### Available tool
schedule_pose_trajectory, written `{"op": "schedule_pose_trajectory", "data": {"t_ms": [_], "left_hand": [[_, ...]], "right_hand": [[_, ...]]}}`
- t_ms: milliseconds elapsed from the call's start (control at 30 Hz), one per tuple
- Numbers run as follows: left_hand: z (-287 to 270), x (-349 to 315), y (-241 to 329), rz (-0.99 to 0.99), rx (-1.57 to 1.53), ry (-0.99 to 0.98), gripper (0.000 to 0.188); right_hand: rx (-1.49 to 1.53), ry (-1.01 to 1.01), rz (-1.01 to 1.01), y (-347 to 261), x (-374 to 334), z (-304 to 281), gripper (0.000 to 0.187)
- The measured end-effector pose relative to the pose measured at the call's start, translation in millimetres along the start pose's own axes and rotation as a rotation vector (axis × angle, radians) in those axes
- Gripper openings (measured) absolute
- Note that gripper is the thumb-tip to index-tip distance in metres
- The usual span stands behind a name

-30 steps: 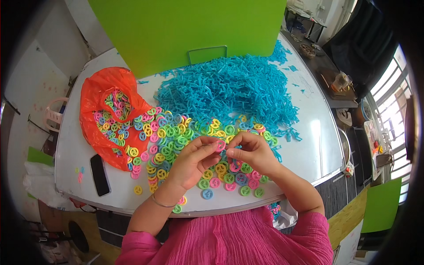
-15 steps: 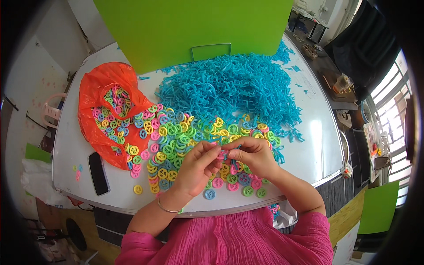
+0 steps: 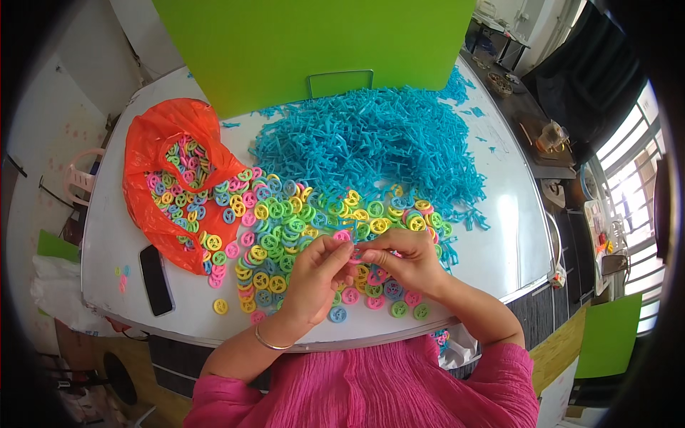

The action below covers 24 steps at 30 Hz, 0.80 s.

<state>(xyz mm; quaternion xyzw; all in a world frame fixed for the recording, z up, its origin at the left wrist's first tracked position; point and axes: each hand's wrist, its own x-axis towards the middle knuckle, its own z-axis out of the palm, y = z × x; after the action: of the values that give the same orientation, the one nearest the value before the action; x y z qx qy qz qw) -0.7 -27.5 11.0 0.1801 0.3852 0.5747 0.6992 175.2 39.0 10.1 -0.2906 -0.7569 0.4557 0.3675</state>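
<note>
My left hand (image 3: 314, 277), with a thin bracelet at its wrist, pinches a small pink plastic wheel (image 3: 342, 235) fitted with a blue plastic piece. Pressed up against it from the other side, my right hand (image 3: 408, 262) has thumb and forefinger closed at the same blue piece; the fingers partly hide the join. Beneath both hands spread many small spoked wheels (image 3: 275, 284) in yellow, green, blue and pink. Behind them rises a large heap of thin blue plastic pieces (image 3: 357, 139).
A red plastic bag (image 3: 146, 207) with more wheels lies open at the left. Beside it on the white table (image 3: 193, 307) is a dark phone (image 3: 156, 279). A green board (image 3: 300, 43) with a wire stand (image 3: 341, 72) stands behind the blue heap.
My fingers have shifted slightly around the pink wheel, and the right hand has drawn in a little toward the left. The piles look the same.
</note>
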Motion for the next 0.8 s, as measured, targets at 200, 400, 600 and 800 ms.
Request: {"op": "schedule_pose_trajectory", "data": {"t_ms": [200,400,600,800], "left_hand": [[0.7,1.4,-5.6,0.303,0.373,-0.018,0.012],[1.2,-1.3,-8.4,0.339,0.517,-0.013,0.010],[1.8,1.1,-12.1,0.354,0.512,-0.029,0.010],[-3.8,6.6,3.0,0.169,0.430,-0.083,0.010]], "right_hand": [[0.302,0.046,0.280,2.9,-5.9,7.5,0.011],[0.439,0.144,0.358,-1.1,-6.2,15.3,0.016],[0.440,0.178,0.394,-1.2,-7.8,16.2,0.018],[0.176,0.028,0.458,-14.1,5.8,-5.7,0.022]]}}
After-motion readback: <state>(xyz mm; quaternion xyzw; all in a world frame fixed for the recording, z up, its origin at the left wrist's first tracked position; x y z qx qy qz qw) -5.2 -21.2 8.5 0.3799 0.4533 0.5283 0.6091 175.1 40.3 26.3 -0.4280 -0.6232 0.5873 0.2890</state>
